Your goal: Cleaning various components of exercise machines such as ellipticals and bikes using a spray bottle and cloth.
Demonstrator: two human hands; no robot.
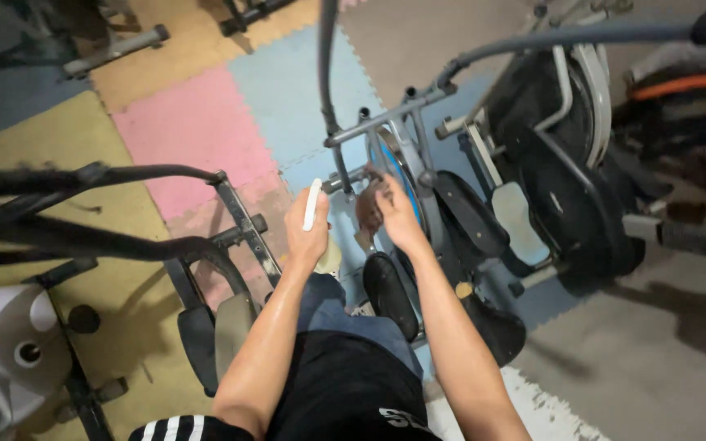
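Head cam, looking straight down: the left hand [307, 233] is closed around a slim white stick-shaped tool [311, 204], held upright with most of it poking out above the fist; can't tell exactly what kind of tool it is. The right hand [395, 214] is reaching into the exercise bike [418, 175], fingers curled against a brownish part [368, 212] right beside the blue-rimmed flywheel [392, 163]; whether it's actually pinching that part or just pressing on it, I can't tell. Black pedal [389, 294] sits just below both hands; foam puzzle mats [198, 122] under everything. My read: this looks like mid-repair around the crank area, right hand steadying the part; next move probably needs the white tool brought across to that same spot, tight gap, so slow and careful aim.
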